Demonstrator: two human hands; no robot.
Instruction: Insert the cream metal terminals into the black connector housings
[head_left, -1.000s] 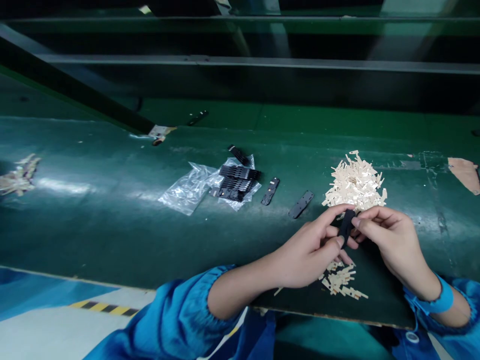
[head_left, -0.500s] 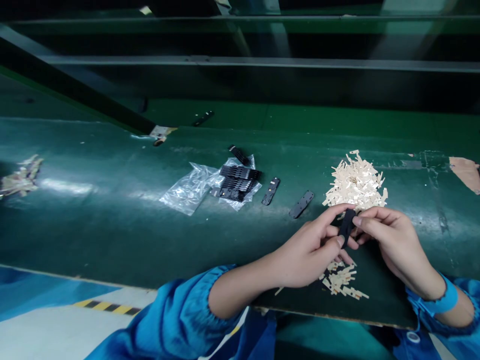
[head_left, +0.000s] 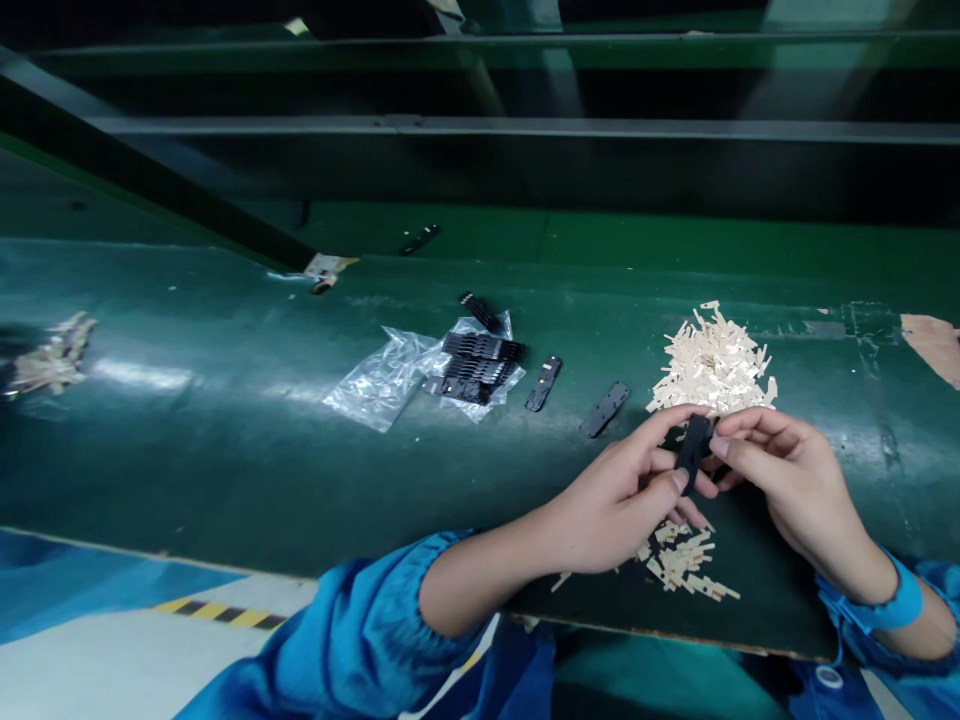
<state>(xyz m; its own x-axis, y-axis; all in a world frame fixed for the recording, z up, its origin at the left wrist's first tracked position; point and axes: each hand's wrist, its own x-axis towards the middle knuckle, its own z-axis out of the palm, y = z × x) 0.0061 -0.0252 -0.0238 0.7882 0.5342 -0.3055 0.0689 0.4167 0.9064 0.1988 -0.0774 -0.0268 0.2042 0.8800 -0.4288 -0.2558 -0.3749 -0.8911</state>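
Note:
Between the thumb and fingers of my left hand [head_left: 622, 500] is a flat, black, elongated plastic part [head_left: 694, 447], held tilted. My right hand [head_left: 787, 480] meets its right edge, thumb and index finger pinched there; a small dark piece shows at those fingertips, too small to name. Just beyond both hands rises a large heap of small cream strips [head_left: 711, 360]. A smaller scatter of cream strips [head_left: 686, 565] lies below the left fingers, near the table's front edge. Two similar black parts lie apart to the left: one plain-backed part [head_left: 604, 410] and one with small details [head_left: 543, 384].
Several black parts [head_left: 480, 360] are stacked on clear plastic bags [head_left: 382, 380] mid-table. Another black part [head_left: 421, 239] lies at the back. A slanted dark post [head_left: 172, 180] meets the green table [head_left: 262, 480] at left, with a further pile of pale pieces [head_left: 56, 355] beyond.
My right fingertips have shifted slightly at the black part's edge, and a dark piece now shows there. The left hand keeps its hold. The view has shifted a little.

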